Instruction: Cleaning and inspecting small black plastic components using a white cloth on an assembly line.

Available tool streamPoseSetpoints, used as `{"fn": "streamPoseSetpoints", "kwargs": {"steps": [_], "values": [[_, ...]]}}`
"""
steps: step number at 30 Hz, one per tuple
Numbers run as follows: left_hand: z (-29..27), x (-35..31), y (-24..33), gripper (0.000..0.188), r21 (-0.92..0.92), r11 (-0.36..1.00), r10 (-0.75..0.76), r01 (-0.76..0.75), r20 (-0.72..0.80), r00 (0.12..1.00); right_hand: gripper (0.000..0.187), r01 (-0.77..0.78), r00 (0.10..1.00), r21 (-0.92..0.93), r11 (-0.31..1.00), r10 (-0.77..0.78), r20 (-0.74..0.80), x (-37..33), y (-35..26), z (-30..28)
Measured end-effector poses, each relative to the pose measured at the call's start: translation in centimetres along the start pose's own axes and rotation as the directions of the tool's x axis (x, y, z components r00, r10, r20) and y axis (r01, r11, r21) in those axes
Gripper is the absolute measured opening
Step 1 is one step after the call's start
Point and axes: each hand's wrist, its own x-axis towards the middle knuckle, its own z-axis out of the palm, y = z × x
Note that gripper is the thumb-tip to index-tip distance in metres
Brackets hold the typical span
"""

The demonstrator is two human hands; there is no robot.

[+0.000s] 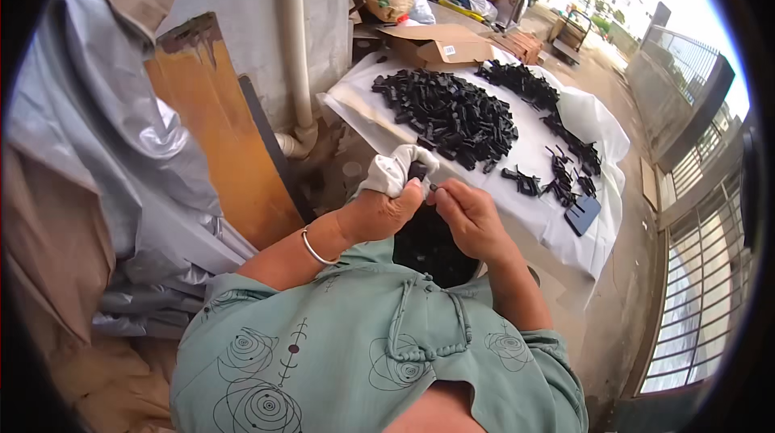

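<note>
My left hand (386, 213) is closed around a small black plastic part (417, 170), with a white cloth or glove (384, 176) bunched about its fingers. Close beside it, my right hand (472, 219) pinches a tiny dark piece (433, 188), too small to name, against or near the black part. Below both hands is a dark container (432, 254) with black pieces inside, partly hidden by my arms. A big heap of black plastic parts (444, 114) lies just beyond, on a white sheet (549, 231).
Smaller clusters of black parts (525, 84) and a blue-grey slotted plate (580, 215) lie to the right on the sheet. An open cardboard box (436, 46) sits behind. Silver tarps (121, 134) and an orange board (206, 126) stand left; a barred gate (698, 288) is right.
</note>
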Motion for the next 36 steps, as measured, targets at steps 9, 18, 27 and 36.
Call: {"fn": "streamPoseSetpoints", "kwargs": {"steps": [9,18,27,36], "values": [[4.1,5.2,-3.1,0.026,-0.278,0.912,-0.265,0.301,0.159,0.951,0.021,0.018,0.994,-0.001,1.0,-0.018,-0.106,0.7,6.1,-3.6],[8.2,8.5,-7.8,0.022,0.033,0.987,-0.159,0.156,0.247,0.956,0.019,-0.119,0.962,0.112,0.986,0.143,-0.233,-0.2,11.8,-5.3],[11.6,12.3,-10.6,0.038,0.249,0.954,-0.066,-0.168,0.718,0.693,0.018,-0.62,0.721,-0.475,0.624,0.213,-0.66,-4.2,17.0,-13.2],[15.9,13.3,-14.3,0.02,0.149,0.988,-0.092,0.033,0.408,0.908,0.017,-0.667,0.702,-0.563,0.488,0.159,-0.695,-3.5,21.1,-12.1]]}}
